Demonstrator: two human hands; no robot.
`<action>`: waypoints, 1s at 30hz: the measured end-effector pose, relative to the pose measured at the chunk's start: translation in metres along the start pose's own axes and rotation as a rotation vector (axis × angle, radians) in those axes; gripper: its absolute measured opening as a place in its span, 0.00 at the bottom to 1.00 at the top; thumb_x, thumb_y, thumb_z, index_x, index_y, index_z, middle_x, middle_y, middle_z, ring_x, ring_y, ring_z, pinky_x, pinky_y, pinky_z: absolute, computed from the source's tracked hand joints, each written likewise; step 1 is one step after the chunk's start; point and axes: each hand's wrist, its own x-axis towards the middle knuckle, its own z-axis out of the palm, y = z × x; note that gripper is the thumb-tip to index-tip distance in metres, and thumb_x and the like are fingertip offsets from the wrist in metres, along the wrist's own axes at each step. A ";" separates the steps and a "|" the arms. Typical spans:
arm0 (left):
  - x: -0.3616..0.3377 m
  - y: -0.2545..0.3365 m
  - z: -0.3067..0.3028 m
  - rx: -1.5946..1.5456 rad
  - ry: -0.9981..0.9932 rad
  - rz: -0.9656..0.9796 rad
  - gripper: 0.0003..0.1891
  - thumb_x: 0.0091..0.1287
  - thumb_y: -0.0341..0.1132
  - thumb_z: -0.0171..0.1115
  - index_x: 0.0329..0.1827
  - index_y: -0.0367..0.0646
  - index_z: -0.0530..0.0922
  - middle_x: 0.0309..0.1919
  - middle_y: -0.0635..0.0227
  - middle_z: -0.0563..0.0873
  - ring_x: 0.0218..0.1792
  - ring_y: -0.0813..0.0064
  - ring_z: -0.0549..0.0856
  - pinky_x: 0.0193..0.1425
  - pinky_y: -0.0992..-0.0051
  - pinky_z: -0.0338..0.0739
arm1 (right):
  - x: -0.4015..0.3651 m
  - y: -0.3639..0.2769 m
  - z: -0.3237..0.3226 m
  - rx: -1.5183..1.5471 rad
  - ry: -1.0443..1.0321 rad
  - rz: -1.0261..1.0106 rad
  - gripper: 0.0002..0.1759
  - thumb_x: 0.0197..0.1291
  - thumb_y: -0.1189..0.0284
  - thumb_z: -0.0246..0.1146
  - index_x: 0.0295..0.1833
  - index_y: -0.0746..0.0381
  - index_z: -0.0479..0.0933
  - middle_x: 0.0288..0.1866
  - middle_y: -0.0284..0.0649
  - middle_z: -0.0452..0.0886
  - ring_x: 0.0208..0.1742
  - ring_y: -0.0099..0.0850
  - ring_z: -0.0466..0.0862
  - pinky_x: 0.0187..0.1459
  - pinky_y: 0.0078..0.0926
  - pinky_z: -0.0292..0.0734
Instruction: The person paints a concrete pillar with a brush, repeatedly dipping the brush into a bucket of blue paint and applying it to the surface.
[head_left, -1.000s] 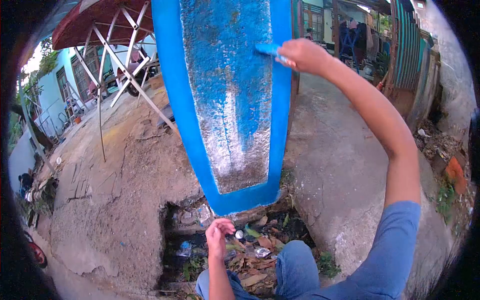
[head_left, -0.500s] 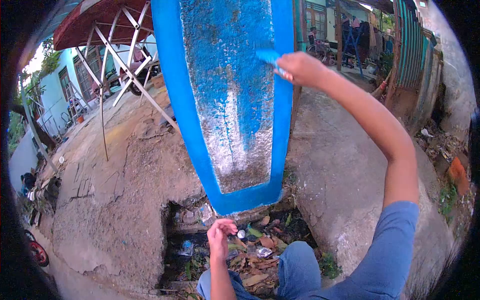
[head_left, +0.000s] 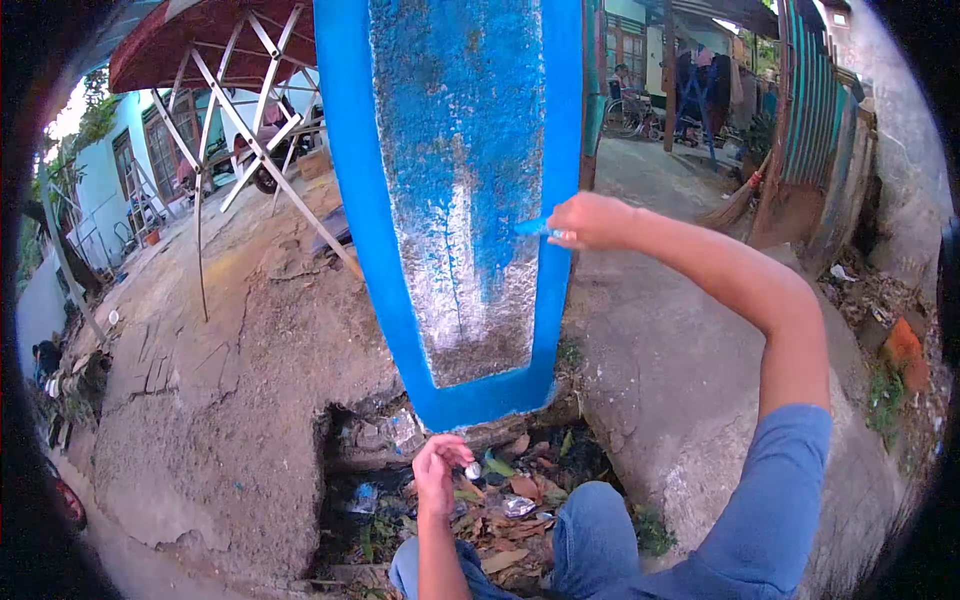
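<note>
Nothing here can be read. The blue-painted pillar [head_left: 460,150] shows only paint and bare grey patches, with no lettering or number on it. The scraps of litter [head_left: 515,505] in the ditch at its foot are too small and blurred to make out any print or brand.

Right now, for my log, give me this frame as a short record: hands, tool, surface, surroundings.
surface: tall rough concrete pillar, bright blue border, patchy blue centre, bare grey lower down
right hand: raised, gripping a small blue-coated paintbrush, its tip at the pillar's right side
left hand: low, fingers curled, above a leaf-littered ditch; whether it holds anything cannot be told
</note>
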 end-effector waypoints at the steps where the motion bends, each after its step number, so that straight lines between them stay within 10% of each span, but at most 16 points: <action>1: -0.001 0.002 0.002 -0.006 0.010 -0.006 0.32 0.59 0.61 0.53 0.43 0.33 0.74 0.30 0.65 0.80 0.32 0.77 0.79 0.37 0.79 0.71 | 0.004 0.011 -0.009 0.010 0.054 0.015 0.14 0.56 0.61 0.56 0.28 0.62 0.72 0.26 0.46 0.76 0.30 0.47 0.77 0.34 0.45 0.72; 20: 0.008 -0.012 0.001 0.023 0.012 -0.040 0.32 0.58 0.61 0.54 0.42 0.33 0.73 0.30 0.64 0.80 0.32 0.76 0.80 0.37 0.79 0.73 | 0.074 0.110 -0.198 -0.616 0.757 0.154 0.14 0.57 0.62 0.56 0.29 0.62 0.72 0.28 0.46 0.78 0.34 0.45 0.80 0.36 0.41 0.76; 30: 0.009 -0.014 -0.006 -0.003 0.003 -0.063 0.32 0.60 0.61 0.53 0.44 0.34 0.73 0.32 0.64 0.80 0.34 0.75 0.80 0.38 0.79 0.72 | 0.062 0.047 -0.092 -0.274 0.561 0.000 0.13 0.57 0.65 0.59 0.28 0.63 0.70 0.23 0.47 0.73 0.26 0.47 0.76 0.27 0.40 0.71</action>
